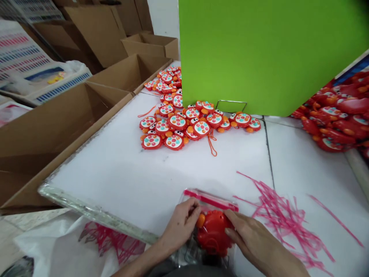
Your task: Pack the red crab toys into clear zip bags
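A red crab-shaped toy [215,232] with an orange knob lies back side up at the table's near edge. Around and under it is a clear plastic bag [188,195] with a red strip across its far end. My left hand [183,219] is closed in a pinch at the bag's left side, close to the orange knob. On the right, my right hand [250,234] grips the toy's edge between thumb and fingers. Whether the toy is inside the bag or on top of it, I cannot tell.
Several like toys [177,121] with white dotted faces lie mid-table, and more are heaped [337,115] at right. Pink strips [285,215] lie right of my hands. A green board [259,54] stands behind. Open cardboard boxes [57,115] line the left edge.
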Action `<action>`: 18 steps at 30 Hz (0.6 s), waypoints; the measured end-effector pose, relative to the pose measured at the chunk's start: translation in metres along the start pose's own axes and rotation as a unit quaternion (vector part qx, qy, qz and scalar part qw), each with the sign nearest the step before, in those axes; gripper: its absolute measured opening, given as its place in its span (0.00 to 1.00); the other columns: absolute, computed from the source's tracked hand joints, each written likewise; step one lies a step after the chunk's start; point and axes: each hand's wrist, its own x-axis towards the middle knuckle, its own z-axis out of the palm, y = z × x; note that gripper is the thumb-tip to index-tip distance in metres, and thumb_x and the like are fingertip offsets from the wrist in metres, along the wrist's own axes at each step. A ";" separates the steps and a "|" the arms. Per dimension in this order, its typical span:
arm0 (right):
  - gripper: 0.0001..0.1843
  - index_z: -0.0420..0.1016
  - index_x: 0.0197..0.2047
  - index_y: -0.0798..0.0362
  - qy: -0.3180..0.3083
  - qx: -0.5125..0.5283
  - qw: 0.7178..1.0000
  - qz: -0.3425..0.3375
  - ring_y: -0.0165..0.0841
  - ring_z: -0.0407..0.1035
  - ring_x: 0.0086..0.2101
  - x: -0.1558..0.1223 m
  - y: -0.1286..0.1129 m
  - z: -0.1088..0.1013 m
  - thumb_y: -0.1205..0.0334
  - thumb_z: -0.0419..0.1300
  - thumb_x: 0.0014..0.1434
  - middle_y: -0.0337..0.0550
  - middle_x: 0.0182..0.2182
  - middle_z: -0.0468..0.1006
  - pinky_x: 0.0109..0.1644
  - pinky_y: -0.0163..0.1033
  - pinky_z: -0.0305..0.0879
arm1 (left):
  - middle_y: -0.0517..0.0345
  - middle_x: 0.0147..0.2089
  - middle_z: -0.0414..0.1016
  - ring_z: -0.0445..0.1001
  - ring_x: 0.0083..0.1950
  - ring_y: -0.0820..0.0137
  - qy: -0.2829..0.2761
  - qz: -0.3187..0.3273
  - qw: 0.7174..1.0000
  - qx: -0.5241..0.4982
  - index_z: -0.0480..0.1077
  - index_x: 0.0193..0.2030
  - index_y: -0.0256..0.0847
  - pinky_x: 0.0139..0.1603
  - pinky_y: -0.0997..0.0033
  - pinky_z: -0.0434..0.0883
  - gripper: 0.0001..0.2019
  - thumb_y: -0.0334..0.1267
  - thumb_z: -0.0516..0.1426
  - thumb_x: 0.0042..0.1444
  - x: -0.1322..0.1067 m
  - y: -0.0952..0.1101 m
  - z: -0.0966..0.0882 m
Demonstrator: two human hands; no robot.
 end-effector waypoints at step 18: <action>0.10 0.70 0.43 0.48 0.024 0.061 0.996 -0.052 0.35 0.66 0.46 0.015 -0.023 0.008 0.59 0.51 0.61 0.42 0.45 0.73 0.50 0.41 0.62 | 0.57 0.31 0.71 0.69 0.35 0.70 0.023 -0.020 0.997 -0.067 0.63 0.30 0.38 0.37 0.72 0.66 0.13 0.43 0.46 0.60 0.001 -0.002 -0.001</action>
